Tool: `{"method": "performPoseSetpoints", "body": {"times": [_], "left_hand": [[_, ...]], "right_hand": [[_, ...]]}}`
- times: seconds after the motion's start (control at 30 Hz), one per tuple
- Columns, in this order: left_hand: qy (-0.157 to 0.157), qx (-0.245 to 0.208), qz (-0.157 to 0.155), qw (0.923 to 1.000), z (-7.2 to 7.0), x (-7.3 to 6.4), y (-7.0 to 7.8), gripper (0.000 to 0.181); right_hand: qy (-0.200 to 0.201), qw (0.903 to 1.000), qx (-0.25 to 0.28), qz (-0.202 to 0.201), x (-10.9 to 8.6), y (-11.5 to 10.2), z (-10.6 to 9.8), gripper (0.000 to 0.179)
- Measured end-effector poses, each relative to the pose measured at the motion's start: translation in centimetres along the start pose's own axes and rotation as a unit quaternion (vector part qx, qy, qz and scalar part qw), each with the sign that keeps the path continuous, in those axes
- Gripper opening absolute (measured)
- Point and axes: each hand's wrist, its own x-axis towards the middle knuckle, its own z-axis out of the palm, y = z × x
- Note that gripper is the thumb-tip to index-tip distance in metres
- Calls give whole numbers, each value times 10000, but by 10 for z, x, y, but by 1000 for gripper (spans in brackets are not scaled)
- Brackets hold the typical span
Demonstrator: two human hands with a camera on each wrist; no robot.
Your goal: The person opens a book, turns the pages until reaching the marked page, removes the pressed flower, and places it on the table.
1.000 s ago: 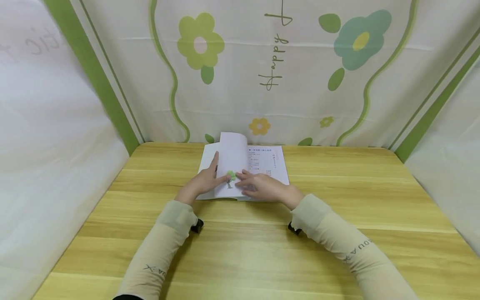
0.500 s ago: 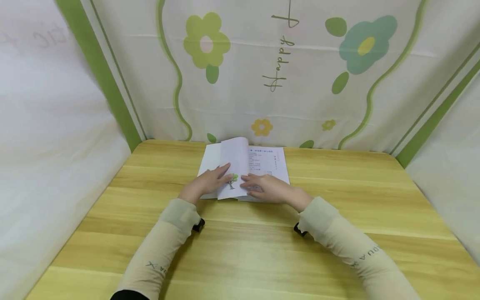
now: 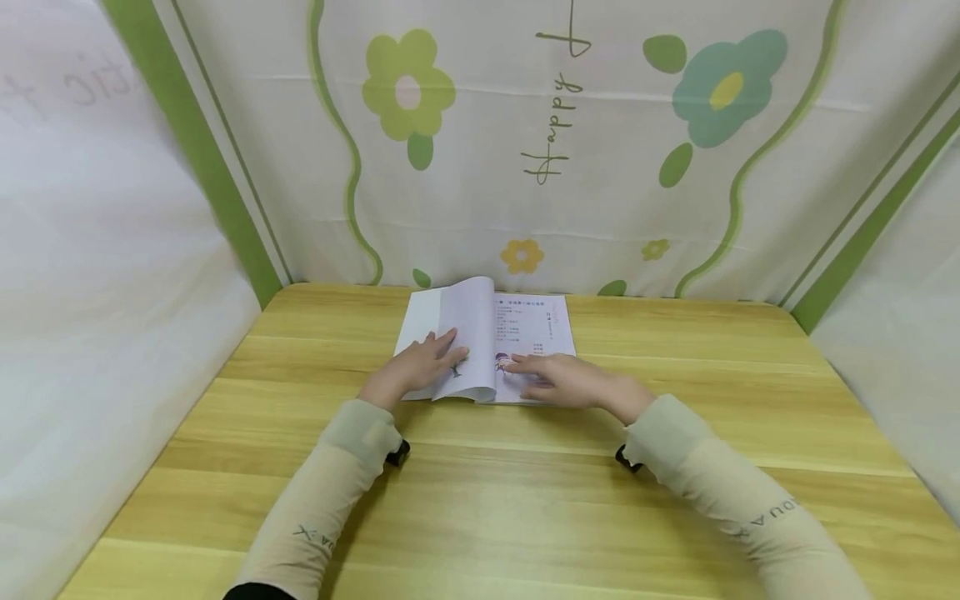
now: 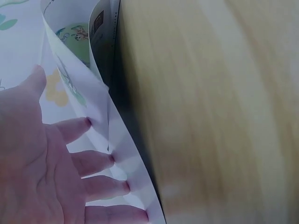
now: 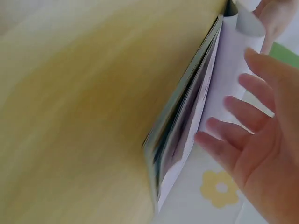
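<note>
An open book (image 3: 467,304) lies on the wooden table near its back edge. Its left-hand leaf bulges up in a curve beside the spine, and a small tree picture on it is partly covered by fingers. My left hand (image 3: 415,367) rests on this leaf; in the left wrist view the straight fingers (image 4: 100,187) touch the paper. Over the printed right-hand page (image 3: 525,321) is my right hand (image 3: 573,382), fingers extended. The right wrist view shows those fingers (image 5: 247,112) spread near the page, with the stacked page edges (image 5: 187,109) beside them.
A wooden table (image 3: 495,517) spreads in front of and around the book. Behind it hangs a white curtain (image 3: 472,183) printed with flowers, with further white cloth (image 3: 97,292) at both sides. Black wrist straps (image 3: 399,454) sit below the sleeves.
My right hand has moved right, off the left-hand leaf, uncovering a small picture on the right page. My left hand has shifted onto the leaf, which now lies lower and more curved.
</note>
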Motion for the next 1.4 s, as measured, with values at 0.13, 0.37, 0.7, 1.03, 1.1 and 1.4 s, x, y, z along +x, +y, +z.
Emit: {"method": "performPoseSetpoints", "body": {"times": [0.13, 0.37, 0.7, 1.03, 1.1, 1.4], "left_hand": [[-27, 98, -132, 9999, 0, 1, 1, 77], [13, 34, -482, 9988, 1, -1, 5, 91], [-65, 90, -560, 9984, 4, 2, 10, 84], [-188, 194, -855, 9960, 5, -1, 4, 87], [-179, 199, -907, 9955, 4, -1, 5, 90], [-213, 349, -849, 9956, 3, -1, 6, 97]], "right_hand": [[-469, 9982, -24, 383, -12, 9, -2, 54], [-826, 9932, 104, 815, -28, 16, -8, 58], [-827, 9931, -6, 831, -40, 24, -16, 56], [-827, 9926, 12, 893, -43, 22, -21, 52], [-841, 9923, -5, 909, -44, 23, -21, 51], [-835, 9906, -53, 1083, -50, 30, -24, 48]]}}
